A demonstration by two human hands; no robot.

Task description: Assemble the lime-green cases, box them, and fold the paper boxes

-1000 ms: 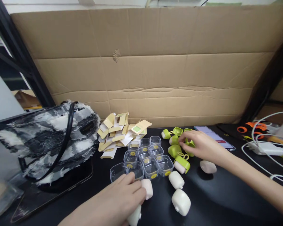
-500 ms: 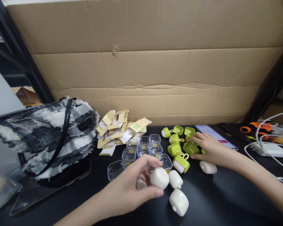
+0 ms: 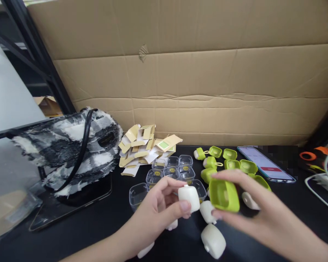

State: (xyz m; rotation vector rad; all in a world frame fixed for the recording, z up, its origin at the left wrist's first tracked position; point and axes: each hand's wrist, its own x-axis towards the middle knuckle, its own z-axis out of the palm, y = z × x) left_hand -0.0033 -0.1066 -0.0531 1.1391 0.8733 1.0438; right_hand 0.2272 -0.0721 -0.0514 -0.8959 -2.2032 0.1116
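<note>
Left hand point(image 3: 155, 211) pinches a cream block point(image 3: 189, 197) between thumb and fingertips, raised above the black tabletop point(image 3: 276, 198). Right hand point(image 3: 259, 214) grips an open green cap point(image 3: 224, 194), hollow side toward the block — the two parts near, not touching. Below lie more cream blocks point(image 3: 213, 240); behind them, clear plastic cups point(image 3: 169, 174) and further green caps point(image 3: 235, 163). Farther out: folded card pieces point(image 3: 146, 143), a smartphone point(image 3: 265, 168), a fuzzy black-and-white bag point(image 3: 71, 145), a cardboard backdrop point(image 3: 196, 72).

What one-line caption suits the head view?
Left hand holds a white block beside a green cap in the right hand.
</note>
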